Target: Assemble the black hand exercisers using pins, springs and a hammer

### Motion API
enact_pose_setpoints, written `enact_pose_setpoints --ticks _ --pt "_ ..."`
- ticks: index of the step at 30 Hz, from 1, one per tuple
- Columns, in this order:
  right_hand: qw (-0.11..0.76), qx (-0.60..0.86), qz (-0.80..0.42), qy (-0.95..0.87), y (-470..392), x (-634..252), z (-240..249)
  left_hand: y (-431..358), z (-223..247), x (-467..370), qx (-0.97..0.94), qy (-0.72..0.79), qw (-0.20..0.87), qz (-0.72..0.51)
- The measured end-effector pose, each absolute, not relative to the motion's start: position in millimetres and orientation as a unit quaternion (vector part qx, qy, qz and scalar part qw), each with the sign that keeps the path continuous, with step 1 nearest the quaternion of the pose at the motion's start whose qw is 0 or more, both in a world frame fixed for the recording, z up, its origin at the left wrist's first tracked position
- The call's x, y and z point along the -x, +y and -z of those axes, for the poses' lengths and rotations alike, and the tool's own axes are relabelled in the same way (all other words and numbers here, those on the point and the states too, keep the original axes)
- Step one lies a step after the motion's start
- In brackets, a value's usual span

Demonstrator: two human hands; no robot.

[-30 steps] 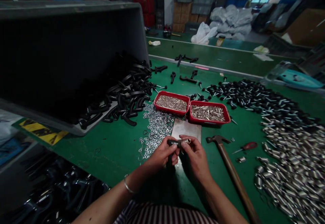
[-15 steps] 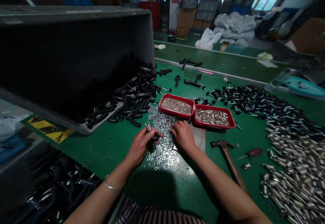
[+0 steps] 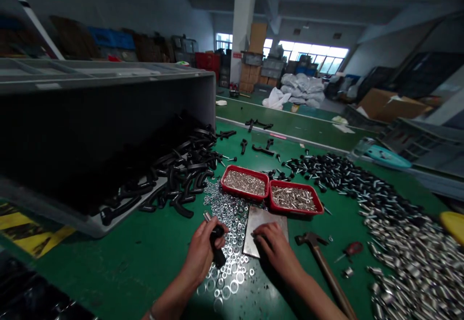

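My left hand (image 3: 203, 245) is closed around a black plastic handle (image 3: 218, 254). A metal coil spring (image 3: 207, 216) sticks up from the same grip, above the thumb. Under and beside this hand spreads a heap of shiny washers (image 3: 232, 223). Over the flat steel plate (image 3: 255, 219), my right hand (image 3: 277, 245) is bent with its fingertips drawn together; a small dark spot shows at the tips, too small to name. Just behind the plate stand two red trays, one with tiny metal parts (image 3: 244, 183), the other with small metal pins (image 3: 293, 198).
A grey crate (image 3: 188, 80) lies on its side at left, black handles (image 3: 174, 184) spilling out. Right of the plate lie a hammer (image 3: 326, 267) and a screwdriver (image 3: 350, 251). Black-headed bolts (image 3: 348, 177) and metal sleeves (image 3: 416, 262) are piled at right.
The camera view has tilted up. My right hand has moved from the washers to above the steel plate. My left hand still holds the black handle, now turned more upright.
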State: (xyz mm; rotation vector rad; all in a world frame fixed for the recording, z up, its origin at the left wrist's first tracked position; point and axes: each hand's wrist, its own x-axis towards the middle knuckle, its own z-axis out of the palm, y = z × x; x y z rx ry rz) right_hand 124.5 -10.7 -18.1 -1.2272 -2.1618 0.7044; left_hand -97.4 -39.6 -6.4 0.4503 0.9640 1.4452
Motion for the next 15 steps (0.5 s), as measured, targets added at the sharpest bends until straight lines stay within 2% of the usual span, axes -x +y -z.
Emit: enact_pose_setpoints --ticks 3,7,12,15 --pt "0.290 0.504 -0.227 -0.781 -43 -163 19 -43 5 108 -0.169 0.403 0.626 -0.646" --pt "0.276 0.623 -0.074 -0.728 -99 -240 46 -39 12 138 -0.137 0.391 0.620 -0.667" --pt "0.153 0.752 0.086 -0.635 -162 -305 75 -10 22 170 -0.097 0.341 0.641 -0.681" --pt "0.145 0.763 0.073 -0.626 -181 -297 63 -1 31 169 -0.097 0.328 0.665 -0.664"
